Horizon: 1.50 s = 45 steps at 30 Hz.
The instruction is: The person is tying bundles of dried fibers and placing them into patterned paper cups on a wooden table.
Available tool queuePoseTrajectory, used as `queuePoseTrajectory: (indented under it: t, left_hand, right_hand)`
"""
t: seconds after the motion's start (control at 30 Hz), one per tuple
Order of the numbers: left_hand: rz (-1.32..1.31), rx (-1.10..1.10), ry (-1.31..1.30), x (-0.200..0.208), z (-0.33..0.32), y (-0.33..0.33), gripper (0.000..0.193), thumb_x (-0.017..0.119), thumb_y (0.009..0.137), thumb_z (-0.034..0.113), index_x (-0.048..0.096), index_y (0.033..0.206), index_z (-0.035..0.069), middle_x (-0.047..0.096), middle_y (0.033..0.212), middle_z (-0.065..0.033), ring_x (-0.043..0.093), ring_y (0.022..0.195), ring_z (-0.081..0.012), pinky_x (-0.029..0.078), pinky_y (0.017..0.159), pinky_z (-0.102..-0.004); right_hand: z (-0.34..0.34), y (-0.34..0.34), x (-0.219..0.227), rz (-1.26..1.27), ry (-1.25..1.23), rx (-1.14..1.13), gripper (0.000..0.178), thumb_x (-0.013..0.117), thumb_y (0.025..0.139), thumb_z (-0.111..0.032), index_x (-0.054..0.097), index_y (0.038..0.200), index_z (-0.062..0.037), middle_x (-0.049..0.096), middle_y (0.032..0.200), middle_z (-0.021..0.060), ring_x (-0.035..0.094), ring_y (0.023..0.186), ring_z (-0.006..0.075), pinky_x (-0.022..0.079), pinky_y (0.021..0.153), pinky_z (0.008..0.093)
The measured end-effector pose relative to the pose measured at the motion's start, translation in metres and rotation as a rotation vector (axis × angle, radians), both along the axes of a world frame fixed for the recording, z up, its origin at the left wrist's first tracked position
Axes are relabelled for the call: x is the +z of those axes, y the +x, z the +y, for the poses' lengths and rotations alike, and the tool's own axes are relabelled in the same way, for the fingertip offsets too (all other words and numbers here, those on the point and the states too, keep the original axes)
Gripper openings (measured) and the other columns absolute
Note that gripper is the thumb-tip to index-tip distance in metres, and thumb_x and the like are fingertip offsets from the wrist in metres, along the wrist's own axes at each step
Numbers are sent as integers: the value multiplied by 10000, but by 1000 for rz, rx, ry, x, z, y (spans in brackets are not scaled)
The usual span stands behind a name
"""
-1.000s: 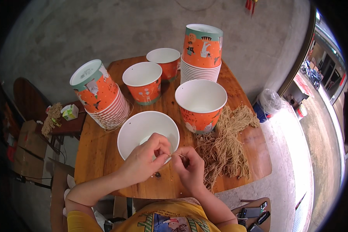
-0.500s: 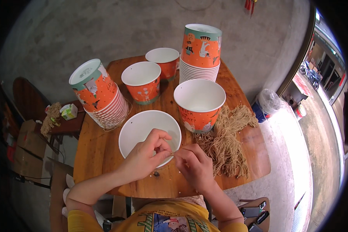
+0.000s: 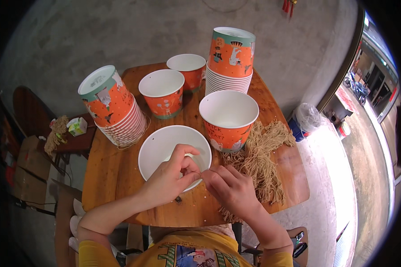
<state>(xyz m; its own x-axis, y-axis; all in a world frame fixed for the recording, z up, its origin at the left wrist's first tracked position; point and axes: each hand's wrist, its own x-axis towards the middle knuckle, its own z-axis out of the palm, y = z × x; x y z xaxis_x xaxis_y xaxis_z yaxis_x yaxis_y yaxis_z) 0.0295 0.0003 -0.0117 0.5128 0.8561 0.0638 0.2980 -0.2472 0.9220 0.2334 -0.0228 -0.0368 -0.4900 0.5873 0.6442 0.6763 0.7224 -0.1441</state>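
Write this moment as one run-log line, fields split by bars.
left hand: fingers pinched at bowl rim | right hand: fingertips meet left, beside twine | cups behind on table

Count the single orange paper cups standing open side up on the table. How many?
3. One stands beside the pile of tan strings, one in the middle, one at the far edge. The two upside-down stacks are not counted.
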Motion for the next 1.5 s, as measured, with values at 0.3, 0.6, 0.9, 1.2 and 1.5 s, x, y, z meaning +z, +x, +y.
queuePoseTrajectory:
  t: [0.3, 0.6, 0.9, 1.2, 1.5]
  left_hand:
    - [-39, 7, 117, -6, -5, 1, 497, 555, 899, -54, 284, 1294, 80, 577, 840, -60, 583, 777, -144, 469, 752, -303]
    - [-58, -7, 25, -4, -3, 3, 506, 541, 880, -72, 284, 1289, 78, 551, 823, -48, 562, 781, -132, 463, 742, -296]
    - [-58, -5, 46, -5, -1, 3, 467, 575, 863, -39, 314, 1234, 70, 554, 813, -22, 544, 770, -113, 463, 720, -275]
    - [-65, 8, 16, -4, 0, 3, 447, 583, 862, -22, 328, 1219, 67, 560, 813, -15, 538, 763, -106, 457, 707, -267]
    - [-41, -10, -11, -5, 1, 2, 424, 578, 873, -13, 334, 1213, 53, 549, 840, -21, 536, 776, -108, 462, 730, -269]
  right_hand:
    - [1, -9, 11, -228, 164, -10, 300, 643, 748, -135, 573, 1033, -69, 523, 858, 9, 576, 731, 127, 486, 516, 243]
    - [10, -16, 4, 184, -317, 23, 181, 655, 761, -93, 576, 916, -43, 558, 736, 56, 593, 578, 167, 486, 507, 309]
    - [15, 1, 12, 883, -1445, 146, 164, 647, 889, -210, 598, 906, -55, 616, 771, -21, 526, 593, 39, 394, 497, 207]
    - [0, -9, -6, 920, -1124, 209, 146, 565, 966, -190, 559, 994, -47, 621, 772, -11, 542, 588, 36, 402, 494, 177]
    - [1, -9, -4, 933, -1192, 196, 159, 552, 988, -194, 532, 999, -36, 621, 794, -4, 528, 635, 39, 432, 552, 191]
